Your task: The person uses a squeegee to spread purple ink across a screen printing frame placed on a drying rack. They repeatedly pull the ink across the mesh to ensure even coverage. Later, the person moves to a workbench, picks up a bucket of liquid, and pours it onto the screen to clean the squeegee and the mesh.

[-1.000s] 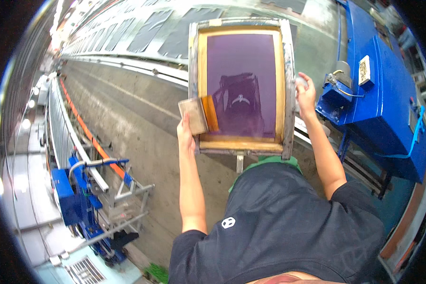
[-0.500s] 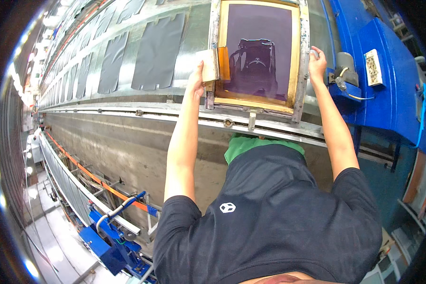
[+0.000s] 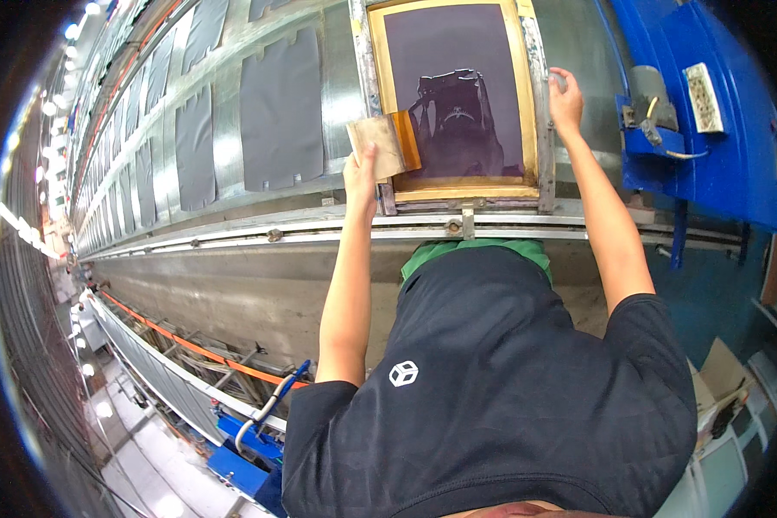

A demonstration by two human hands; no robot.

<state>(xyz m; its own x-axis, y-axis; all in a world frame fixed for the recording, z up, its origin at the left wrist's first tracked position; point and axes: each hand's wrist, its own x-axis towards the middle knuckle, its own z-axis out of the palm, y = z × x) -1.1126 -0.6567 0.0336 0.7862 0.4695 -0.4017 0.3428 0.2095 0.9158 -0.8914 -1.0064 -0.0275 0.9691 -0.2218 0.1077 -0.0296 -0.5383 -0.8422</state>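
Note:
My left hand [image 3: 362, 175] grips a squeegee [image 3: 378, 148] by its pale wooden holder, thumb on top. Its amber blade [image 3: 407, 140] points right and overlaps the left side of a screen printing frame [image 3: 540, 129], tilted slightly. Inside the frame, a yellowish border surrounds a dark purple mesh [image 3: 492, 52]. A glossy dark patch of wet ink [image 3: 457, 129] spreads over the mesh's lower middle. Just beside the frame's right bar is my right hand [image 3: 566, 102], with loosely bent fingers apart and nothing visible in them. Whether its fingertips touch the bar is unclear.
Dark grey fabric pieces [image 3: 281, 112] lie in rows along the long table [image 3: 341, 104] to the left. A metal rail [image 3: 354, 229] runs along the table's near edge. At right stands a blue machine housing [image 3: 734, 164] with a grey motor [image 3: 656, 91].
The view has turned slightly. My left hand and the squeegee sit a little lower against the frame, and the squeegee is more tilted. My right hand stays beside the frame's right bar.

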